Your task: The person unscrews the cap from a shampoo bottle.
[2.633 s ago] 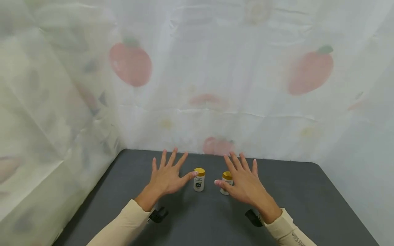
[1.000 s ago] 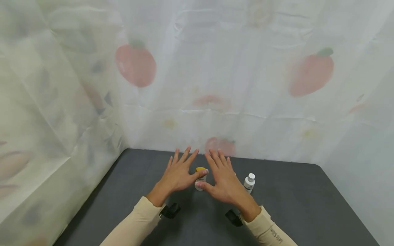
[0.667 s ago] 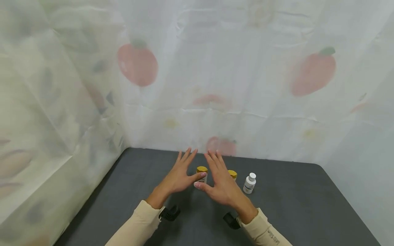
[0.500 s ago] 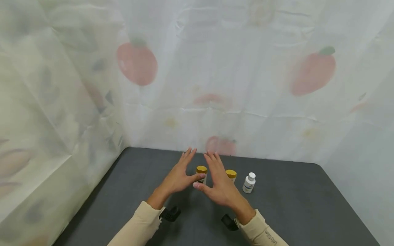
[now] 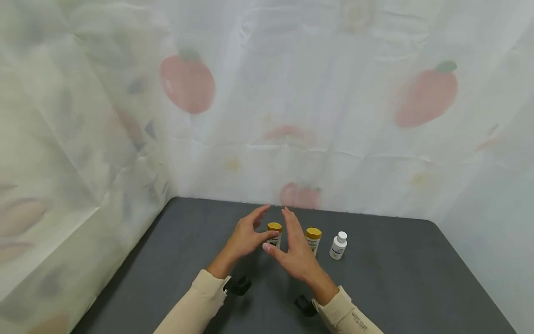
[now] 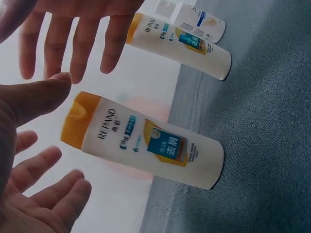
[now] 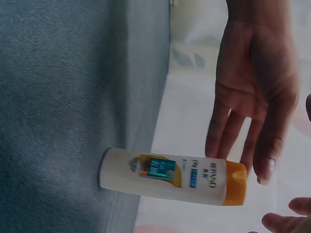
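A printed curtain (image 5: pixel 104 139) hangs at the left and back of the dark grey table (image 5: pixel 187 260); right of the hands a second yellow-capped bottle (image 5: pixel 313 239) stands upright, then a small white bottle (image 5: pixel 338 245), both apart from the fingers; the left hand (image 5: pixel 246 236) and right hand (image 5: pixel 294 253) flank the near bottle (image 5: pixel 274 233), fingers straight and spread, gripping nothing; the left thumb tip lies just beside its cap, contact unclear; it stands upright mid-table, white, yellow-capped, with a teal and yellow label.
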